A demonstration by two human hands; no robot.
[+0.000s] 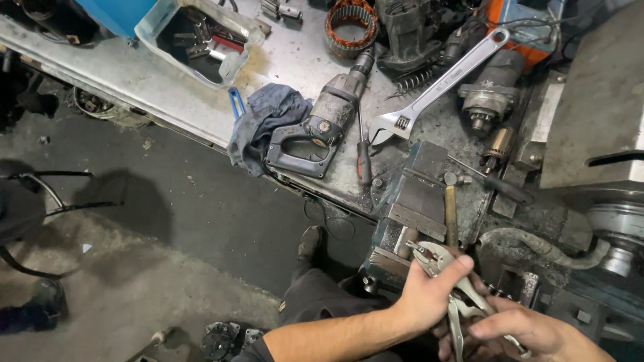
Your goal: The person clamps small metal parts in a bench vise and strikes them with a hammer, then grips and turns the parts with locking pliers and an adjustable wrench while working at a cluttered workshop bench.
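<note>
**Both hands on locking pliers beside the bench vise**

Across the upper half of the view, from nine o'clock to three, a grimy metal workbench (pixel 295 64) runs on a slant, its front edge falling toward five o'clock. Below that edge lies dark concrete floor (pixel 188 201), the widest open room, from seven to ten o'clock. At three o'clock a grey machine housing (pixel 597 114) closes off that side. On the bench rest an electric drill (pixel 322 124) with a blue rag (pixel 265 117) touching its handle, and a long adjustable wrench (pixel 439 84) toward one o'clock. A clear plastic bin (pixel 201 43) sits at eleven o'clock. A blue bench vise (pixel 409 208) overhangs the bench edge near the centre, and a screwdriver (pixel 363 157) lies between drill and vise.

At five o'clock, just beside the vise, the left hand (pixel 422 295) is wrapped around silvery locking pliers (pixel 443 268), thumb pressed over the top near the head. The right hand (pixel 530 332) closes loosely on the pliers' handles lower down, fingers curled about them.
</note>
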